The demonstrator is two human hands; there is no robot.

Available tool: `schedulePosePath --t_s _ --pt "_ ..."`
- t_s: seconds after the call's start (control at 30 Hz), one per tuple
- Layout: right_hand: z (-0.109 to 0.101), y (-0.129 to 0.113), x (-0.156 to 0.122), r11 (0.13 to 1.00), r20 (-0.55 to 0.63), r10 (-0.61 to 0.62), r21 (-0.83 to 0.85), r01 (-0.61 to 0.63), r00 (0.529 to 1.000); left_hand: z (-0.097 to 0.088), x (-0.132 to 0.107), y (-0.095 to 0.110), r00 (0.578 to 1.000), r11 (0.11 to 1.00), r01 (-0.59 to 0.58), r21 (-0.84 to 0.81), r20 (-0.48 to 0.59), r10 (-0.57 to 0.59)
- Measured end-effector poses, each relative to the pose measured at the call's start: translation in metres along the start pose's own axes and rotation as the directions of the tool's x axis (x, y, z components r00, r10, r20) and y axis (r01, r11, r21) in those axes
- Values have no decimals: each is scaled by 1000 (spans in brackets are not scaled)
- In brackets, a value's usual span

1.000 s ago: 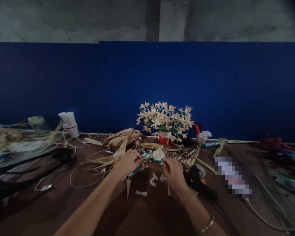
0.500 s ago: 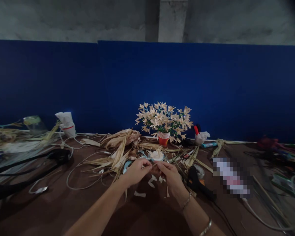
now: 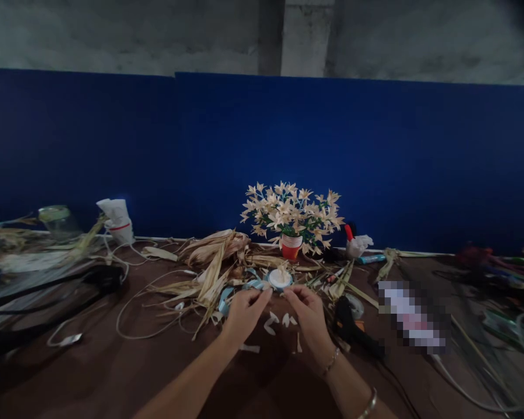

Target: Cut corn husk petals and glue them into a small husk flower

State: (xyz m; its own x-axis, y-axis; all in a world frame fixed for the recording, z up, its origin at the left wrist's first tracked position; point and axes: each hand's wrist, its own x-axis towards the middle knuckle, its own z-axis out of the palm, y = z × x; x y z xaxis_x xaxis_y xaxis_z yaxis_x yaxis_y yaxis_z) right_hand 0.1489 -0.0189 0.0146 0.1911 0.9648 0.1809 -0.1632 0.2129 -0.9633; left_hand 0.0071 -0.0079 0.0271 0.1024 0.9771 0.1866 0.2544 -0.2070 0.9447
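My left hand (image 3: pixel 243 314) and my right hand (image 3: pixel 306 317) rest near each other on the brown table (image 3: pixel 91 372), fingers curled in a pinch. What they pinch is too small to make out. Pale cut petals (image 3: pixel 279 321) lie between them. Just beyond the fingertips stands a small round white dish (image 3: pixel 280 278) with pale scraps in it, beside a light blue ribbon (image 3: pixel 238 289). A bracelet (image 3: pixel 365 402) shows on my right wrist.
A red cup of pale paper flowers (image 3: pixel 291 220) stands at the back by the blue wall. Dried leaf strips (image 3: pixel 213 256) lie left of centre. A black glue gun (image 3: pixel 353 331) lies right of my right hand. White cables (image 3: pixel 135 314), a jar (image 3: pixel 55 218) and clutter lie left.
Both hands have drawn back toward me from the dish and come closer together. The left hand left the leaf strips and ribbon. The view shifted slightly.
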Motion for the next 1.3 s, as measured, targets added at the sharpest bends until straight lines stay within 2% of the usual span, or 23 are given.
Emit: schedulePosePath --t_s 0.03,0.1,0.13,0.2,0.37,0.47,0.53,0.57,0.63,0.73,0.8,0.87,0.93,1.03,1.1,1.17,1.23,1.3 --pt "0 1 -1 996 33 -60 -62 62 998 2 0 -1 990 988 117 -99 88 -108" --pt "1 1 -3 958 134 -189 -192 213 973 5 0 -2 936 906 327 -268 225 -271" --pt "2 1 -5 924 188 -250 -246 292 950 6 0 -4 908 857 399 -325 271 -320" --pt "3 1 -8 848 276 -339 -324 419 899 6 1 -6 876 808 462 -366 333 -349" --pt "2 -4 -12 730 413 -385 -411 546 825 -2 2 -7 867 872 417 -256 401 -296" --pt "1 -6 -12 663 520 -383 -420 619 763 -6 2 -8 880 930 338 -144 398 -258" --pt "1 -5 -11 610 536 -380 -468 640 754 -7 3 -10 894 952 295 -83 376 -244" --pt "0 -3 -10 589 520 -381 -502 634 765 -7 4 -11 899 953 293 -75 360 -248" --pt "0 1 -8 588 451 -367 -565 579 813 -7 6 -11 911 950 296 -97 326 -251" --pt "-1 9 -3 708 330 -273 -568 421 904 -6 7 -11 949 967 208 -145 270 -163" --pt "-2 12 0 804 269 -178 -515 297 947 -6 7 -11 975 996 41 -76 219 -24" --pt "-1 14 3 875 250 -84 -445 192 965 -6 7 -12 977 985 -157 72 158 144" --pt "1 14 3 927 257 17 -367 81 966 -7 6 -15 948 930 -313 192 113 296" --pt "2 12 3 963 288 188 -242 -119 939 -8 5 -17 882 852 -471 229 85 464" --pt "2 9 2 957 323 277 -174 -232 905 -10 4 -17 834 806 -549 222 90 544" --pt "0 6 2 947 356 321 -137 -290 878 -11 4 -17 803 775 -596 212 132 581" --pt "-1 4 2 946 356 323 -145 -289 877 -11 4 -16 802 781 -597 186 176 571" --pt "-2 4 4 951 317 293 -199 -239 902 -9 4 -15 838 823 -542 170 181 514"
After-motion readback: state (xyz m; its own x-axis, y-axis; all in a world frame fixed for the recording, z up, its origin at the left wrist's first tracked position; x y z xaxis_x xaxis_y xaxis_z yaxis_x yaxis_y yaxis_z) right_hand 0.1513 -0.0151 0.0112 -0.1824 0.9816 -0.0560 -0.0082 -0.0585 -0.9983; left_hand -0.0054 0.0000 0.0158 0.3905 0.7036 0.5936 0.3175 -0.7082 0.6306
